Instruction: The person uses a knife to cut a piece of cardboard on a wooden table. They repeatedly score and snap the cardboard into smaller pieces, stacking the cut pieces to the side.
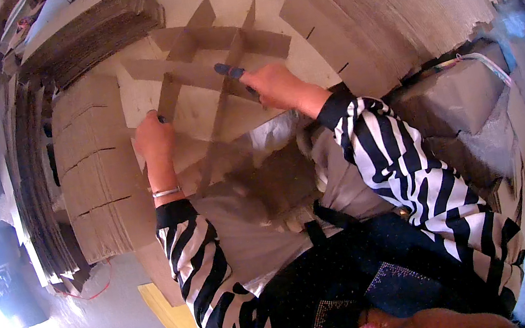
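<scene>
A cardboard divider grid (204,77) of interlocked brown strips stands on the pale work surface in front of me. My left hand (154,140) is closed at its near left side, pinching the end of a cardboard strip (195,148); a dark covering shows on a fingertip. Over the grid's right part is my right hand (281,85), its dark-covered index finger stretched out across a strip and the thumb apart from it. The other right fingers are curled and partly hidden. The near end of the grid looks blurred.
Slotted cardboard strips are stacked at the left (95,170), with another stack (93,26) at the far left. A large pile of slotted cardboard (357,25) lies at the right. A yellow board (175,325) is low on the left.
</scene>
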{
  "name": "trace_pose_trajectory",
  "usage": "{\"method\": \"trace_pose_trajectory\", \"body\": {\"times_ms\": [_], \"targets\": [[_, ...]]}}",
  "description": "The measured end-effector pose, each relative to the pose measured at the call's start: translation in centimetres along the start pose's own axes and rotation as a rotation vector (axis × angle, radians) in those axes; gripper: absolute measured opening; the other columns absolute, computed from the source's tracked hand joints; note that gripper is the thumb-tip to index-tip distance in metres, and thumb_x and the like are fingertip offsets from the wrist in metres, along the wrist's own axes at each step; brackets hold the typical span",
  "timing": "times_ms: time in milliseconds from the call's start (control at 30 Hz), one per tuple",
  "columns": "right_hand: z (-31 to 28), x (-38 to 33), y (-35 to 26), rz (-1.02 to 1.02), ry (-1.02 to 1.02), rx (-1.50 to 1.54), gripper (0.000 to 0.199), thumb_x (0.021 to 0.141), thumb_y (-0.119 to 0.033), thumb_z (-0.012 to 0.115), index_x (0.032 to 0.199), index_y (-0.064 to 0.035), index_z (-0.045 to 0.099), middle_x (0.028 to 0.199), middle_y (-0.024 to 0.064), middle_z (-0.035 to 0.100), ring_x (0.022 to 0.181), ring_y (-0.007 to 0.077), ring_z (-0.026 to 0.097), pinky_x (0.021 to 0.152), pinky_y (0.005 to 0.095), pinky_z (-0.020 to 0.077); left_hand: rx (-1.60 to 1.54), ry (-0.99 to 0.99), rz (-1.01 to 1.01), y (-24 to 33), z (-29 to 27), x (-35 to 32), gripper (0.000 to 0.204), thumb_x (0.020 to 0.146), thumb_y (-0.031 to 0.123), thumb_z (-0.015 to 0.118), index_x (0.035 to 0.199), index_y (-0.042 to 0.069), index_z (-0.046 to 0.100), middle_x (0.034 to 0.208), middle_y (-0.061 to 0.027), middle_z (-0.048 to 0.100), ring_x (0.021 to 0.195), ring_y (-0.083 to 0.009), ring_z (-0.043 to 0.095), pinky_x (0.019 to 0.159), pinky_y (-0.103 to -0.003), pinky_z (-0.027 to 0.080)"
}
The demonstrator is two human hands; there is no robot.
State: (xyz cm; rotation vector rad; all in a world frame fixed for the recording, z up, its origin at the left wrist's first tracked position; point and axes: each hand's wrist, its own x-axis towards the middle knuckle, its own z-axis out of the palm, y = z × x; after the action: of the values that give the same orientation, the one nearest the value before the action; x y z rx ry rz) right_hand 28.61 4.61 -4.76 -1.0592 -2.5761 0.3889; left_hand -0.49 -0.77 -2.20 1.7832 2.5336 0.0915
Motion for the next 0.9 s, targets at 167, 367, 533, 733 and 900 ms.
{"method": "trace_pose_trajectory", "body": {"times_ms": [167, 367, 533, 733, 900], "targets": [[0.9, -0.2, -0.3, 0.096, 0.02, 0.038, 0.04, 0.069, -0.001, 0.062, 0.108, -0.009, 0.055, 0.078, 0.0154, 0.062, 0.078, 0.0399, 0.061, 0.064, 0.0504, 0.0463, 0.01, 0.005, 0.11, -0.6, 0.1, 0.1, 0.021, 0.082, 0.013, 0.054, 0.1, 0.012, 0.065, 0.095, -0.0141, 0.069, 0.093, -0.0357, 0.065, 0.073, -0.048, 0.053], [-0.9, -0.1, -1.3, 0.028, -0.071, -0.055, 0.033, 0.076, -0.005, 0.06, 0.109, -0.0116, 0.059, 0.079, 0.0151, 0.063, 0.077, 0.0377, 0.064, 0.062, 0.0483, 0.0483, -0.041, -0.013, -0.045, -0.7, 0.0, -0.8, 0.023, 0.081, 0.015, 0.055, 0.101, 0.01, 0.064, 0.095, -0.0154, 0.069, 0.093, -0.0379, 0.064, 0.074, -0.049, 0.052], [-1.4, -0.4, 0.2, 0.066, 0.092, -0.089, 0.021, 0.08, -0.011, 0.06, 0.1, -0.01, 0.063, 0.081, 0.0145, 0.064, 0.082, 0.0357, 0.063, 0.067, 0.0494, 0.0487, -0.318, 0.387, 0.21, 0.3, 1.5, -1.1, 0.029, 0.081, 0.015, 0.054, 0.107, 0.007, 0.063, 0.1, -0.0209, 0.066, 0.097, -0.0409, 0.062, 0.079, -0.051, 0.051], [-2.5, 0.2, 6.2, 0.35, 0.262, -0.143, 0.021, 0.082, -0.02, 0.057, 0.092, -0.0046, 0.066, 0.091, 0.0183, 0.067, 0.085, 0.0376, 0.061, 0.071, 0.0493, 0.0487, -0.35, -0.163, -0.014, -9.5, -1.4, -1.1, 0.038, 0.082, 0.023, 0.057, 0.117, 0.008, 0.06, 0.11, -0.0256, 0.063, 0.107, -0.0428, 0.057, 0.086, -0.049, 0.047], [2.5, 3.2, -2.7, 0.406, -0.222, 0.91, 0.028, 0.094, -0.018, 0.05, 0.111, -0.0033, 0.066, 0.107, 0.0076, 0.068, 0.095, 0.0176, 0.063, 0.076, 0.0335, 0.0489, -0.492, -0.246, 0.407, 3.4, 1.0, -7.8, 0.054, 0.078, 0.018, 0.058, 0.126, -0.005, 0.045, 0.129, -0.0284, 0.052, 0.108, -0.0459, 0.056, 0.091, -0.049, 0.046]]}}
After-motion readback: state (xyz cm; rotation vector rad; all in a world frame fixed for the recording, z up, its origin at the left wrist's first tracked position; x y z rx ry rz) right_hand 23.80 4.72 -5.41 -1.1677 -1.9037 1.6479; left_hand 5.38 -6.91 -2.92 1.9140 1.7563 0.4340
